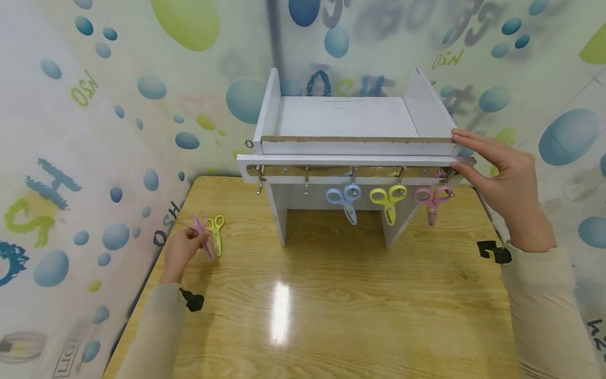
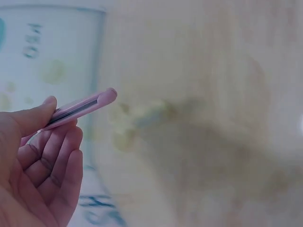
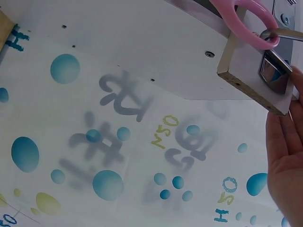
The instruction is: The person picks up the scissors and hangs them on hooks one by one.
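Note:
My left hand (image 1: 181, 249), at the table's left, pinches pink scissors (image 1: 206, 247) between thumb and fingers. In the left wrist view these scissors (image 2: 92, 106) are held above the table, handles partly hidden by the hand. Yellow scissors (image 1: 216, 234) lie close by, blurred in that view. My right hand (image 1: 508, 176) holds the right end of a white shelf (image 1: 350, 147), thumb at the front of its hook rail (image 1: 326, 171). Blue scissors (image 1: 347, 202), another yellow pair (image 1: 389, 203) and another pink pair (image 1: 432, 202) hang from the rail's hooks.
Two hooks on the rail's left, one a metal hook (image 1: 260, 180), carry nothing. The shelf stands toward the back of a wooden table (image 1: 360, 305), its side panels resting on the top. Patterned wall covering (image 1: 156, 126) rises behind and at the left.

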Tool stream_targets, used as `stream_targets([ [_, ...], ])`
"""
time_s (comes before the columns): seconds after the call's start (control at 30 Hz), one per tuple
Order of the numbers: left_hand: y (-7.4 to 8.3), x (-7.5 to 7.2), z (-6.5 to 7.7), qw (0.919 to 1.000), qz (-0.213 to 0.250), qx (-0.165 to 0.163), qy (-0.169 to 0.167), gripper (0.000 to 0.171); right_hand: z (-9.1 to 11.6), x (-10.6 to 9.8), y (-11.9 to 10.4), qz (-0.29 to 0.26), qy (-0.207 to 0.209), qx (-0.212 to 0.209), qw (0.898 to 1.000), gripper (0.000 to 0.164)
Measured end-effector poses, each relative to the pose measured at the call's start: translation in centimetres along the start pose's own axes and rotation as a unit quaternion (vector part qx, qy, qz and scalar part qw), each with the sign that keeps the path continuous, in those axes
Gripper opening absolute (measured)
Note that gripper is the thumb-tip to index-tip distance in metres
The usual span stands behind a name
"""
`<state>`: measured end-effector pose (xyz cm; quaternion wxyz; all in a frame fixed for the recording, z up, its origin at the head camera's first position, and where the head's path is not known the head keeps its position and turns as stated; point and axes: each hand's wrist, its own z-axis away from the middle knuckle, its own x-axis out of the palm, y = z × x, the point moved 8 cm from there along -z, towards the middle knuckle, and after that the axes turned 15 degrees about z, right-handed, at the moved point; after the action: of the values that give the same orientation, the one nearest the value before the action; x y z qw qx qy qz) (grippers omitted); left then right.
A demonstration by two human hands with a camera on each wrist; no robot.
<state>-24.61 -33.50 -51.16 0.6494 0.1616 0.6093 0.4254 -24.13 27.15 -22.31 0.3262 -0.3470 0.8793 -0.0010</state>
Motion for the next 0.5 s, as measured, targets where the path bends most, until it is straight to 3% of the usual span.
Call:
stream_targets([
  [0.1, 3.1, -1.0, 0.6, 0.9982, 0.015, 0.052, 0.027, 0.047, 0.0, 0.0, 0.1, 0.001, 0.001, 0.001, 1.0, 0.034],
  [0.2, 6.3, -1.9, 1.6, 0.9906, 0.029, 0.119, 0.061, 0.043, 0.1, 0.1, 0.2, 0.004, 0.0, 0.001, 1.0, 0.035],
  [0.37, 11.2, -2.9, 3.8, 0.9689, 0.061, 0.219, 0.099, 0.036, 0.1, 0.1, 0.1, 0.005, -0.002, 0.001, 1.0, 0.036],
  [0.5, 14.8, -3.7, 6.3, 0.9514, 0.09, 0.272, 0.113, 0.028, 0.1, 0.1, 0.1, -0.001, -0.001, 0.001, 1.0, 0.036],
])
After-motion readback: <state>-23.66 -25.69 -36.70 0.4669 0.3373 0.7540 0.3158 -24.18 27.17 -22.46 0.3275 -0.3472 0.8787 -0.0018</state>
